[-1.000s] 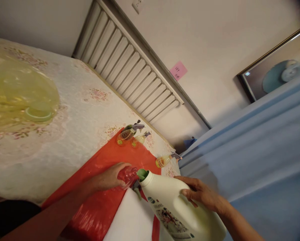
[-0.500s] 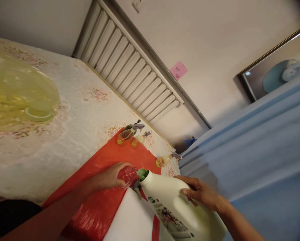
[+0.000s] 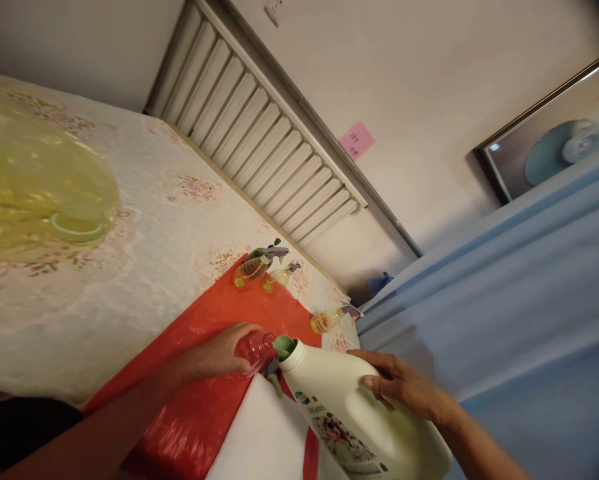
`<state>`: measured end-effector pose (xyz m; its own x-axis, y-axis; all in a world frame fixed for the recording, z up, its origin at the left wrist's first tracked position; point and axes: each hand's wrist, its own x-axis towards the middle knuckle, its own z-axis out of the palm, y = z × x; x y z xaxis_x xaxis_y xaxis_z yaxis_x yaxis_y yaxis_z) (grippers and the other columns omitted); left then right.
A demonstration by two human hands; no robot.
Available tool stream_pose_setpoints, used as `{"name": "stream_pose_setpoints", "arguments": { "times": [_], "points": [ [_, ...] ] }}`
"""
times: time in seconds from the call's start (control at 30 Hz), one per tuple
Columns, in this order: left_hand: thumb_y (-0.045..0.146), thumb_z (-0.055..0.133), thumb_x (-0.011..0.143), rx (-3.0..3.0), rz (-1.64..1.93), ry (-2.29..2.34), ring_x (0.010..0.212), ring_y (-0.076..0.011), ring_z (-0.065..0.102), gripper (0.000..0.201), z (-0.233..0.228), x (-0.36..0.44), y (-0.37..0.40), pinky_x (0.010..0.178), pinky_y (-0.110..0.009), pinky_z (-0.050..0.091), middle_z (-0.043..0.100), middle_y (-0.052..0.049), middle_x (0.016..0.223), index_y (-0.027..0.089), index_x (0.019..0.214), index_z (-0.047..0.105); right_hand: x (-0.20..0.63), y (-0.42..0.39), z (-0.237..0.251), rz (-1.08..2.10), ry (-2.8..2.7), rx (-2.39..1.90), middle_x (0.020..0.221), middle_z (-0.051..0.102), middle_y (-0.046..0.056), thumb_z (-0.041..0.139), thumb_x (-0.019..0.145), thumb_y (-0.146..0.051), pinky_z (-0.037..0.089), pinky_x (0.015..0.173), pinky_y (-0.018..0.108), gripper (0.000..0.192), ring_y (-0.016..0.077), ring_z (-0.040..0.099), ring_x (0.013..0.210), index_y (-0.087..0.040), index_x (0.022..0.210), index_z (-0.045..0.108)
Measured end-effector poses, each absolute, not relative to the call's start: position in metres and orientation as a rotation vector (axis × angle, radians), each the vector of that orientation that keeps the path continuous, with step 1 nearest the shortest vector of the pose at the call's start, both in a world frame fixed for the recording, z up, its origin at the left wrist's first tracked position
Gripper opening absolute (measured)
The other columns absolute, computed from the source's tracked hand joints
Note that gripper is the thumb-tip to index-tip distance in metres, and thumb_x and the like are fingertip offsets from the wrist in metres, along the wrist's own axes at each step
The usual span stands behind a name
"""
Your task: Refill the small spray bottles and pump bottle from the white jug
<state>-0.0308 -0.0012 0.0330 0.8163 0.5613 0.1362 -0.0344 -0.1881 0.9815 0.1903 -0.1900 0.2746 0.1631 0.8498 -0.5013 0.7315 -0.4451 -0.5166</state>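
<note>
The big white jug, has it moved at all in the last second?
No. The white jug keeps its green spout level with the red sheet's far corner, beside the small bottle, as before.

1. A room in a home.
2. A floral lace tablecloth (image 3: 144, 240) covers the table at centre left.
3. A white radiator (image 3: 259, 133) stands along the wall at upper centre.
4. A framed picture (image 3: 549, 133) leans at upper right.

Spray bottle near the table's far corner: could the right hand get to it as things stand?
Probably not right away: the right hand is wrapped around the white jug, though nothing stands between it and that spray bottle.
</note>
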Motion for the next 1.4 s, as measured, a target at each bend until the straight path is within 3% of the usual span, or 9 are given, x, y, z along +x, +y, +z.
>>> {"name": "stream_pose_setpoints", "arguments": {
  "times": [1.4],
  "points": [
    [0.024, 0.067, 0.06, 1.688, 0.564, 0.395, 0.13, -0.0335, 0.048, 0.073, 0.0293, -0.0277, -0.0001, 0.106, -0.036, 0.042, 0.056, -0.005, 0.142, 0.025, 0.132, 0.054, 0.1918, -0.188, 0.2751, 1.16, -1.568, -2.266, 0.076, 0.058, 0.001, 0.061, 0.084, -0.058, 0.034, 0.046, 0.021, 0.062, 0.0088, 0.041, 0.054, -0.019, 0.132, 0.058]
  ]
}}
